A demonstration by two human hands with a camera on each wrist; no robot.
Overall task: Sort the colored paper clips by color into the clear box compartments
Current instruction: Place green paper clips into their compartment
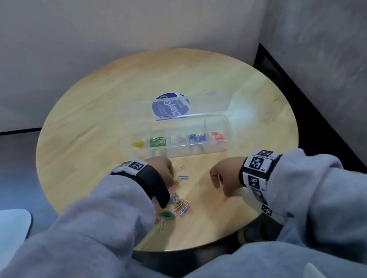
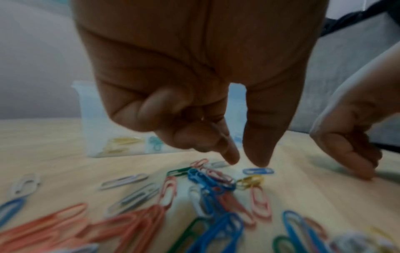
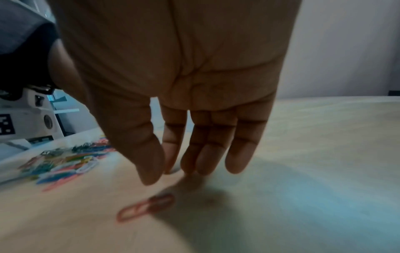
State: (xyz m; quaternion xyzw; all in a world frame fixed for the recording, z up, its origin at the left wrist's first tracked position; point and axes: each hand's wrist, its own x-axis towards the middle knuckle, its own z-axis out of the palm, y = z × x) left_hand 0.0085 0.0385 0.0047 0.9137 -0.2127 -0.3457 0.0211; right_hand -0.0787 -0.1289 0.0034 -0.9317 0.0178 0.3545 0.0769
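Round tabletop (image 1: 92, 130) carries the clear box (image 1: 179, 149) at 12 o'clock from both hands, lid open, colours already sorted by compartment. Loose clip pile (image 1: 177, 206) lies at 6 o'clock of the left hand (image 1: 161, 169), whose thumb and forefinger poise apart, holding nothing, right above a blue clip (image 2: 258, 171), its long axis running 3-to-9. Right hand (image 1: 225, 175) hangs slack, empty, farther off; a red clip (image 3: 145, 207) lies by it.
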